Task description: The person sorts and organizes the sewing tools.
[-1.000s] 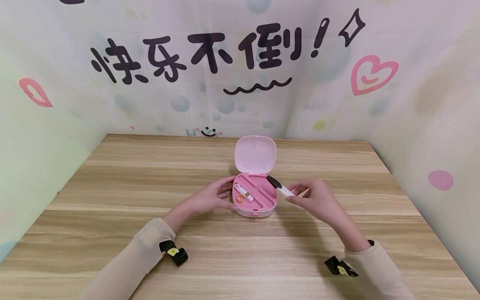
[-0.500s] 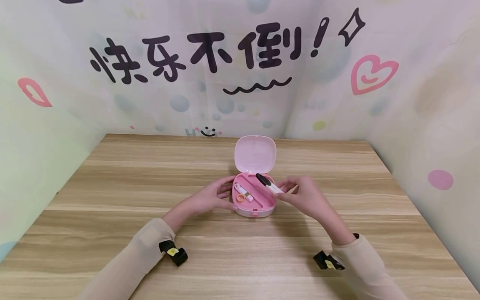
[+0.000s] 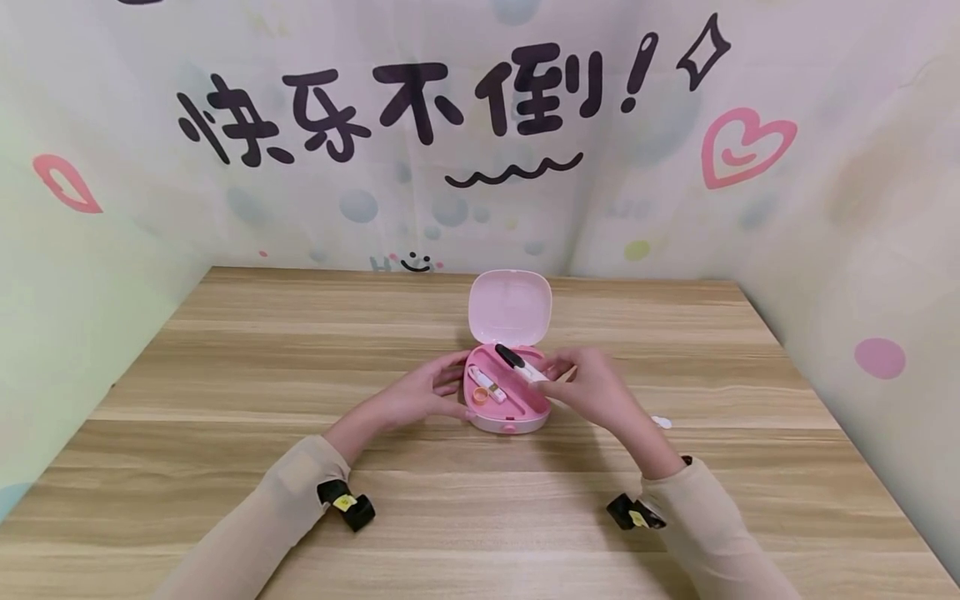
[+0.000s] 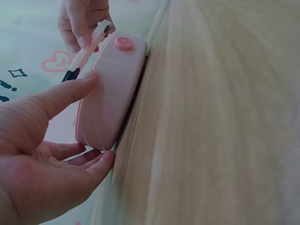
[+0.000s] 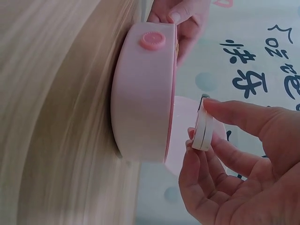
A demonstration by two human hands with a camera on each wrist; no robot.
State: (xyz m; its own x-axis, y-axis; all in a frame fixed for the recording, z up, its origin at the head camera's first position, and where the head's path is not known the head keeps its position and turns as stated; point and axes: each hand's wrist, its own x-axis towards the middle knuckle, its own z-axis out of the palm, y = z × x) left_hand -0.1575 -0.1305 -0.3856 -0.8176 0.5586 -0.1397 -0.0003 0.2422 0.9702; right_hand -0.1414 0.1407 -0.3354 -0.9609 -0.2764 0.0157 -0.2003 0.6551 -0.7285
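A pink box (image 3: 507, 426) with a round button on its front stands on the table, its lid (image 3: 510, 307) raised at the back. My left hand (image 3: 423, 392) holds the box's left end, thumb at the front edge and fingertips round the side. In the tray are a small white stick with a gold band (image 3: 487, 385) and an orange ring (image 3: 481, 396). Between thumb and fingers, my right hand (image 3: 588, 385) pinches a slim white tool with a black end (image 3: 532, 372), tilted over the tray's right part. The right wrist view shows the tool's white end (image 5: 203, 131) beside the box.
The wooden table (image 3: 315, 325) meets a printed cloth backdrop (image 3: 300, 217) behind the box, with cloth at both sides. A small white flat piece (image 3: 662, 422) lies on the table behind the right forearm.
My right hand has moved left with the white and black tool, from beside the box's right edge to over the tray. The left hand stays in place on the box.
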